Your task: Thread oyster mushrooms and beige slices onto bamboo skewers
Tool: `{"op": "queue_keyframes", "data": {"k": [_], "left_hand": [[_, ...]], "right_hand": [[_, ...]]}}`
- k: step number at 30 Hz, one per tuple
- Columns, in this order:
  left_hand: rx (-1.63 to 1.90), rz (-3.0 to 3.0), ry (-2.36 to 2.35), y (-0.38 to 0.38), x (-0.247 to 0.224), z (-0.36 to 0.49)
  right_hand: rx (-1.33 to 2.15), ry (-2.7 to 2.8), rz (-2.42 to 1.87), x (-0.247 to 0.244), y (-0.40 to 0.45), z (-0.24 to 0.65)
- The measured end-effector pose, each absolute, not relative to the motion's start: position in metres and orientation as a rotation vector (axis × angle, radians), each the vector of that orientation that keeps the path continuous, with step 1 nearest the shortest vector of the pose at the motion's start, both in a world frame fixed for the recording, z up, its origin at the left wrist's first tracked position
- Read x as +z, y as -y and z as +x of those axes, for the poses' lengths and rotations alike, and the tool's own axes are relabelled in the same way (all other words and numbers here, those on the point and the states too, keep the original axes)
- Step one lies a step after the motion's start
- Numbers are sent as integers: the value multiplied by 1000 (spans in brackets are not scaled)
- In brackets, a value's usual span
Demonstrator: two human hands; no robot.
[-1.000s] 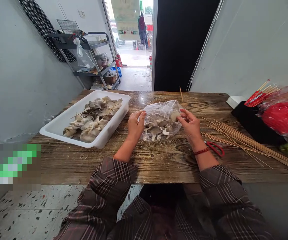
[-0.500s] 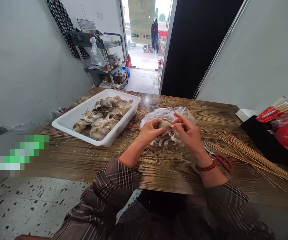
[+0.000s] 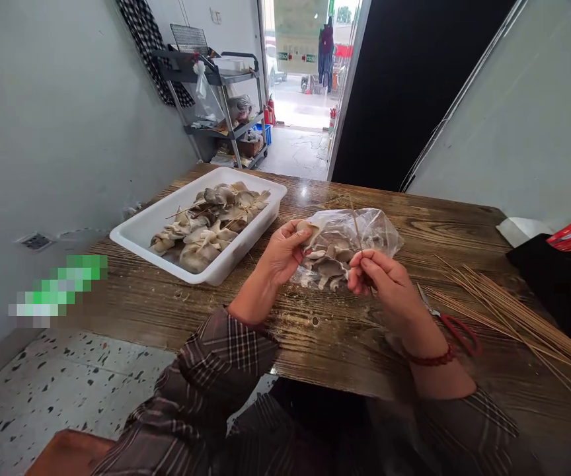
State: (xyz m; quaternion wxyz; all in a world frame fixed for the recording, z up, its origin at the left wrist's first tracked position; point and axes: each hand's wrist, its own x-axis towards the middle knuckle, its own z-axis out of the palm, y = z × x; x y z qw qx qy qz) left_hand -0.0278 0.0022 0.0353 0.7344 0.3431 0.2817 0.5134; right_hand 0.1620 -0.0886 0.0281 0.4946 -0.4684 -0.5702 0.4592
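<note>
My left hand (image 3: 281, 254) is closed on a pale oyster mushroom (image 3: 314, 229), pinched between thumb and fingers. In my right hand (image 3: 379, 274) is a thin bamboo skewer (image 3: 355, 225), held upright with its top end leaning slightly away. The skewer and the held mushroom are apart. Beneath and between my hands lies a clear plastic bag (image 3: 382, 230) with loose oyster mushrooms (image 3: 329, 266) on it or at its mouth. To the left, a white tray (image 3: 201, 276) holds a heap of oyster mushrooms (image 3: 201, 244), with skewer ends poking out.
Red-handled scissors (image 3: 461, 334) lie right of my right forearm, beside a bundle of bamboo skewers (image 3: 523, 317). A black box (image 3: 543, 277) with red packets stands at the table's right. Beyond the wooden table (image 3: 206, 317) are a shelf cart (image 3: 226, 106) and a doorway.
My hands have moved apart. The right one now shows an upright skewer, while the left keeps a mushroom. The view has turned slightly, shifting the table's things.
</note>
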Motion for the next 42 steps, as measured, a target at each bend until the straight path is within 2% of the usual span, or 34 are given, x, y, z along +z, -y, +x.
{"op": "queue_keyframes", "data": {"k": [5, 7, 19, 42], "left_hand": [[1185, 800, -676, -3, 31, -25], [1196, 831, -693, -2, 31, -24], [1193, 837, -771, -5, 27, -22], [1309, 906, -765, -4, 31, -25]], "right_hand": [[625, 1624, -1216, 21, 80, 150], [541, 1651, -1233, 17, 76, 147], [685, 1585, -1219, 8, 74, 137], [590, 1741, -1269, 8, 82, 140]]}}
